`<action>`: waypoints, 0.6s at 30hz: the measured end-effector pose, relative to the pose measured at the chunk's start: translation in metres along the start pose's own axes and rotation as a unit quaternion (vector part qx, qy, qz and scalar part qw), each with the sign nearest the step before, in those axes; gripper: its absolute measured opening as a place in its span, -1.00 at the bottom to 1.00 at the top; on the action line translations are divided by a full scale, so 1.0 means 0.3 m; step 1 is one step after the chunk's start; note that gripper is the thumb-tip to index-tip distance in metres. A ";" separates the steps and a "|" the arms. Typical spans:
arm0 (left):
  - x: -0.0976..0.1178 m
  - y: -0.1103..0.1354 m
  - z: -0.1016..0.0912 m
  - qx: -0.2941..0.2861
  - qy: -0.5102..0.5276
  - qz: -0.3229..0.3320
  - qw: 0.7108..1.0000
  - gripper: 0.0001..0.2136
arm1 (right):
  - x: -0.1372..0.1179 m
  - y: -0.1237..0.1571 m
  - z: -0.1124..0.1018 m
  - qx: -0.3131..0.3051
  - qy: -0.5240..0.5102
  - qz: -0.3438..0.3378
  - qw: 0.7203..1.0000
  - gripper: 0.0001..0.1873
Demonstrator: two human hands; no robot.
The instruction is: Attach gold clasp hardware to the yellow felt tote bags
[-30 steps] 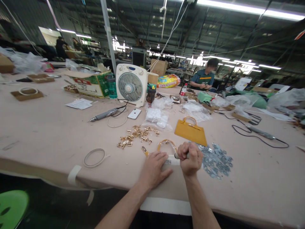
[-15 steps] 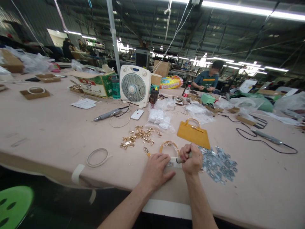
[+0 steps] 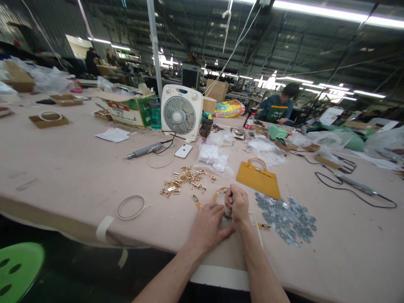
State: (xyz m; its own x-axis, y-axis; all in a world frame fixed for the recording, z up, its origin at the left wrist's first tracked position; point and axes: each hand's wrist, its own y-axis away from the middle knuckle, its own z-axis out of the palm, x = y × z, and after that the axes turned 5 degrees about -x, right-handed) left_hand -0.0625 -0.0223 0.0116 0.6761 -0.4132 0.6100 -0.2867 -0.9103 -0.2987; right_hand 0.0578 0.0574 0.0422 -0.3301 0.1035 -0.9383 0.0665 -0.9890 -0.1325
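Note:
My left hand [image 3: 208, 225] lies flat with its fingers stretched out, pressing on a bag piece that is mostly hidden under my hands. From the piece come a yellow handle [image 3: 217, 194] and a strap with a gold-coloured fitting [image 3: 195, 199] on the left. Another strap with a gold fitting [image 3: 265, 227] sticks out on the right. My right hand [image 3: 237, 205] is wrapped round a short, pale cylindrical tool [image 3: 227, 213], held upright beside my left fingertips. Its tip is hard to make out. A pile of flat silver metal plates [image 3: 290, 219] lies right of my right hand.
Gold-coloured fittings [image 3: 184, 180] are heaped beyond my hands. A finished-looking yellow handbag [image 3: 257, 180] lies behind, near plastic bags [image 3: 213, 155]. A phone [image 3: 183, 151], electric screwdriver [image 3: 143, 151], fan [image 3: 180, 112] and tape roll [image 3: 130, 207] lie around. A co-worker [image 3: 279, 107] sits across.
My right hand has moved left with the tool, closer to my left fingers, and the tool now stands more upright. The right strap fitting has come into fuller view. The camera has shifted slightly.

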 end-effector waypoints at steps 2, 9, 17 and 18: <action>-0.002 0.000 0.003 0.002 0.004 -0.002 1.000 -0.54 | 0.001 -0.003 -0.009 0.008 -0.013 0.003 1.000 -0.58; 0.003 -0.005 0.002 -0.003 0.003 -0.002 1.000 -0.54 | 0.016 -0.006 -0.027 -0.032 -0.005 0.032 0.999 -0.60; -0.017 0.003 0.023 0.005 0.030 0.008 1.000 -0.57 | 0.015 0.103 -0.003 -0.131 0.268 -0.148 0.943 -0.54; -0.016 0.003 0.021 0.006 0.029 0.010 1.000 -0.57 | 0.013 0.110 -0.006 -0.134 0.277 -0.157 0.939 -0.54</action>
State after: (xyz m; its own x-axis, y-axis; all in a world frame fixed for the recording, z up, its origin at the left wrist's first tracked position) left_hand -0.0617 -0.0210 0.0036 0.6301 -0.4324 0.6450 -0.2909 -0.9016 -0.3202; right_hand 0.0603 0.0252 0.0335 0.1617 0.4977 -0.8522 0.3074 -0.8460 -0.4357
